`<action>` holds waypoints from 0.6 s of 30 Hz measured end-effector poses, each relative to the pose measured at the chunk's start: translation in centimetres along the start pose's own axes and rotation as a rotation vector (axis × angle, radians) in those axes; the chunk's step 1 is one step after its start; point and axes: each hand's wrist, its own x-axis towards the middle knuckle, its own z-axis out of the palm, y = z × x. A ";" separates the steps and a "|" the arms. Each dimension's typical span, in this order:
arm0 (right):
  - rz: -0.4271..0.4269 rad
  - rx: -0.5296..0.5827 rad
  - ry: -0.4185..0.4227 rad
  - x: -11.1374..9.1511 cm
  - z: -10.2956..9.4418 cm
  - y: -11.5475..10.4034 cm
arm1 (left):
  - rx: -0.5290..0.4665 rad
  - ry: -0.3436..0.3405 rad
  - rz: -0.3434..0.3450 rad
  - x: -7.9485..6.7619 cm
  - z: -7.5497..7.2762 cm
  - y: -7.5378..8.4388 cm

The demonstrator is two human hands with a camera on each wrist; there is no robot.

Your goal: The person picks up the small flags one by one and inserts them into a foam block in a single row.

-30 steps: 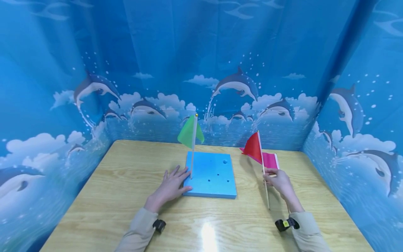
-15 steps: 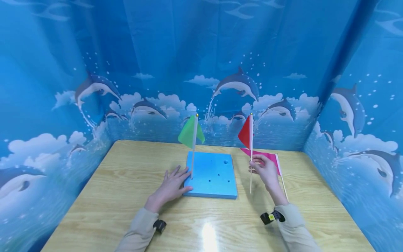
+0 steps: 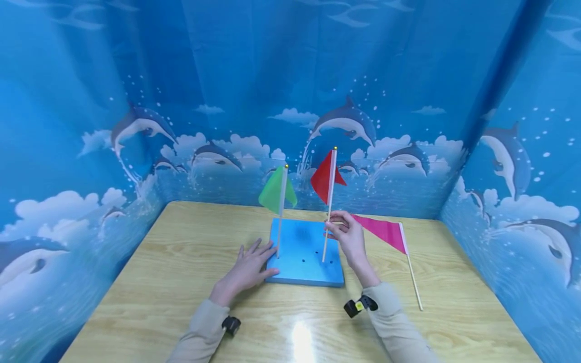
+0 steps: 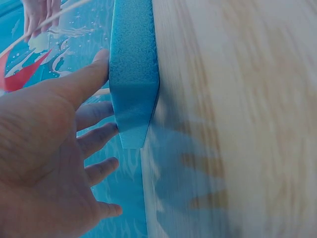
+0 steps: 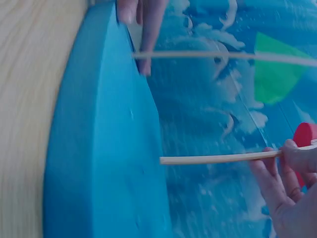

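A blue foam block (image 3: 295, 272) with several small holes lies on the table. The green flag (image 3: 274, 194) stands upright in its left part. My left hand (image 3: 248, 267) rests on the block's left edge with fingers spread, thumb and fingertips on its top in the left wrist view (image 4: 54, 129). My right hand (image 3: 348, 237) pinches the stick of a red flag (image 3: 323, 176) between thumb and fingers, above the block's right part. In the right wrist view the stick's bare lower end (image 5: 198, 159) points at the block's top, close over it.
A pink flag (image 3: 383, 233) lies on the wooden table (image 3: 181, 242) to the right of the block, its stick slanting toward the front. A curtain (image 3: 290, 75) printed with dolphins hangs behind the table and along both sides.
My right hand has carried the red flag leftward from beside the pink flag to over the block, and the stick has come more upright. The left hand has stayed in place.
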 end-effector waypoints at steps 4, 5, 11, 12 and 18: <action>-0.014 0.036 -0.015 -0.1 2.0 0.4 | -0.006 0.000 -0.002 0.0 -0.1 0.1; -0.018 0.044 -0.015 -0.1 2.4 0.6 | -0.007 0.000 -0.004 0.0 -0.1 0.2; -0.032 0.078 -0.010 -0.2 3.9 1.4 | -0.005 0.002 -0.019 0.1 0.0 0.3; -0.035 0.080 -0.011 -0.3 4.0 1.5 | -0.004 0.003 -0.020 0.1 0.0 0.3; -0.045 0.050 -0.018 -0.5 4.6 2.0 | -0.006 0.005 -0.019 0.1 0.0 0.3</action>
